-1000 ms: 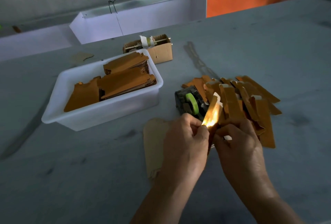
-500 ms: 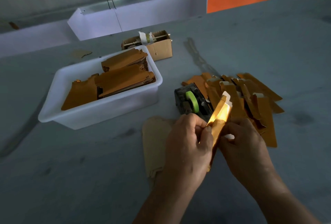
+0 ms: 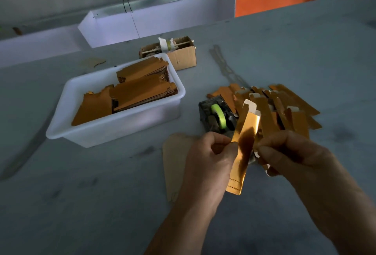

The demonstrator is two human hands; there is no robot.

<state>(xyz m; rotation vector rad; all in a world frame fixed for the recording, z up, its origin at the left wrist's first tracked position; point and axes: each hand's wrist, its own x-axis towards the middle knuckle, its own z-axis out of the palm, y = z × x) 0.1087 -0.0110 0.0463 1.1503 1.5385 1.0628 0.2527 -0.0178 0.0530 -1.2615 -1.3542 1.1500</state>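
One glossy gold cardboard carton blank [image 3: 244,144], long axis pointing away, sits between the hands: left hand [image 3: 205,159] fingers pinch its left edge, right hand [image 3: 295,159] fingers its right.

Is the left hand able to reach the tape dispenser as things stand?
Probably yes: the tape dispenser stands just beyond the left hand, nothing between them. But that hand pinches the gold carton blank, also held by the right hand, so it must let go first.

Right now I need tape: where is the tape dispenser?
The tape dispenser sits mid-table in the head view, between the white tub on its left and the gold carton pile, just beyond the left hand.
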